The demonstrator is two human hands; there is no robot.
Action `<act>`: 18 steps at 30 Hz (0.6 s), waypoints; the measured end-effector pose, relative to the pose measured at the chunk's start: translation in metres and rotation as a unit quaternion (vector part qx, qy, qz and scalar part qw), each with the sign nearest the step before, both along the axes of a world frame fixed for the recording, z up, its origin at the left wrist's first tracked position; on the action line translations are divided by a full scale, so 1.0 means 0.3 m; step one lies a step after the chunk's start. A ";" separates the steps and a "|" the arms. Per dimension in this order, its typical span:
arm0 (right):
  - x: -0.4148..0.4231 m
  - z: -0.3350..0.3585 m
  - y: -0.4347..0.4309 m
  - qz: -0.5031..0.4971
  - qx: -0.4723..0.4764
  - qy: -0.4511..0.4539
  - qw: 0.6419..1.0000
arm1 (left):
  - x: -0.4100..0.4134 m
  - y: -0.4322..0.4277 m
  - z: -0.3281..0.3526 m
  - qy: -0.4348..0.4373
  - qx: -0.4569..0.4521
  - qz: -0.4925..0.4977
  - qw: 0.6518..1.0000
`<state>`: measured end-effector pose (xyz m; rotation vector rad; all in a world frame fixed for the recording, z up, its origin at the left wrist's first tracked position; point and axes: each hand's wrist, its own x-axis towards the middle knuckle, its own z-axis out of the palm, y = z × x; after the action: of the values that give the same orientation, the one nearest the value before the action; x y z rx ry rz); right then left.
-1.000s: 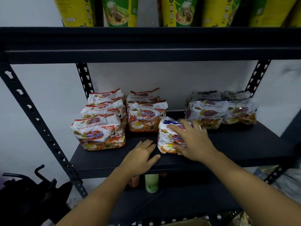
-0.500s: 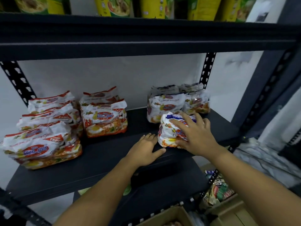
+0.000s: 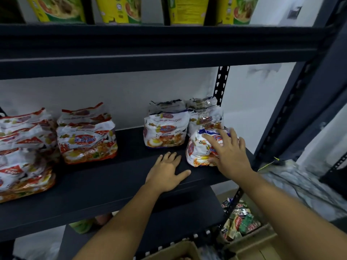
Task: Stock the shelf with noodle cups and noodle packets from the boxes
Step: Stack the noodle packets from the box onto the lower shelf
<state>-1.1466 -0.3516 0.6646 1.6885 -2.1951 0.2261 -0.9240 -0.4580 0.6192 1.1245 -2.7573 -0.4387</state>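
Right hand (image 3: 231,158) grip: crinkly packet (image 3: 195,148)

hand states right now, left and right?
left hand: open, flat on the shelf.
right hand: holding the noodle packet, fingers over it, thumb at its near edge.

Black shelf board (image 3: 112,184). Carries left hand (image 3: 166,174) flat near front edge, blue-topped noodle packet (image 3: 197,152) just right of it under right hand (image 3: 230,154), two white packet stacks (image 3: 165,132) just behind both hands, red-trimmed stacks (image 3: 86,141) well left.
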 end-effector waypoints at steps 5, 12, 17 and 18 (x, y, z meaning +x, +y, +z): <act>-0.082 -0.017 -0.059 0.029 -0.013 -0.018 0.999 | 0.001 0.003 -0.009 0.003 0.006 0.019 1.000; -0.168 -0.029 -0.154 0.065 -0.024 -0.038 0.997 | 0.000 0.013 -0.006 0.000 0.010 0.036 0.999; -0.220 -0.024 -0.215 0.066 -0.005 -0.030 0.997 | -0.004 0.025 0.006 -0.001 0.013 0.044 0.999; -0.226 -0.022 -0.225 0.067 0.001 -0.031 0.997 | -0.004 0.028 0.007 -0.002 0.013 0.045 0.999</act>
<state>-1.2145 -0.4189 0.6581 1.8554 -2.1274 0.3136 -0.9252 -0.4497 0.6213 1.2506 -2.6987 -0.4616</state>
